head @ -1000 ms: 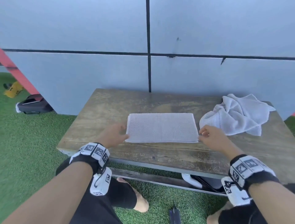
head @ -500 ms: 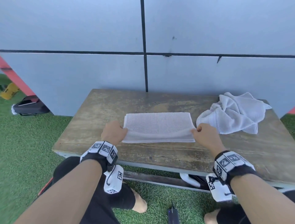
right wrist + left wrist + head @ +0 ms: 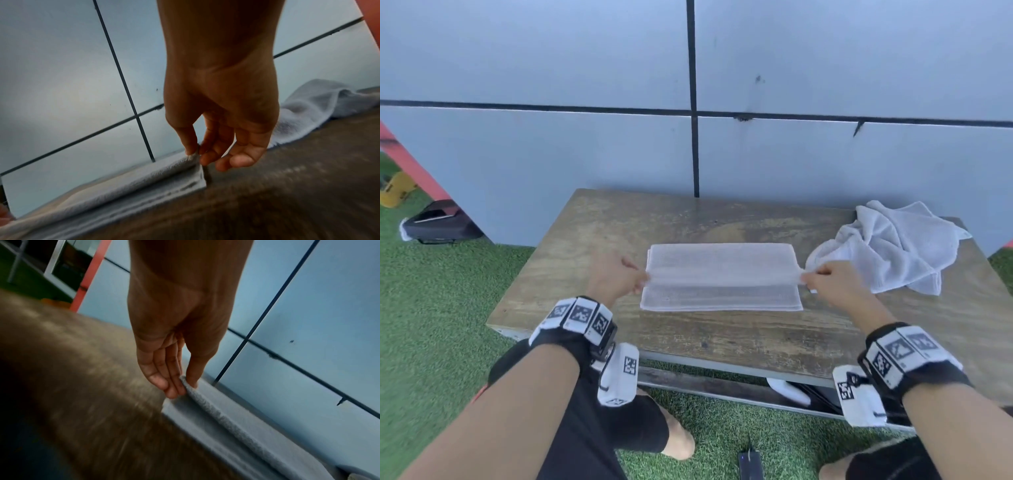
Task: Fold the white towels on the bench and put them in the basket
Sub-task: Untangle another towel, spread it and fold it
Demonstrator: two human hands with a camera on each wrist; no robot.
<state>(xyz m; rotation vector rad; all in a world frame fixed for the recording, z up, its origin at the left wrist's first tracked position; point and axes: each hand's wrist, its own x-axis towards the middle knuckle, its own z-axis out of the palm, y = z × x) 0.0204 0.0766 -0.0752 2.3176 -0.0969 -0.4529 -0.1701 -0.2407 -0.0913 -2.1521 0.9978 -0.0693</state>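
Both hands mid-fold on flat towel (image 3: pixel 722 277), centre of bench (image 3: pixel 592 240): left hand (image 3: pixel 613 277) and right hand (image 3: pixel 832 282) pinch its near edge, lifted. Risk: uneven pull skews fold; right hand snags crumpled towel (image 3: pixel 893 246) just right

Worn wooden bench (image 3: pixel 585 260) stands on green turf; flat folded white towel (image 3: pixel 722 260) lies mid-bench, crumpled white towel (image 3: pixel 900 246) at far right.
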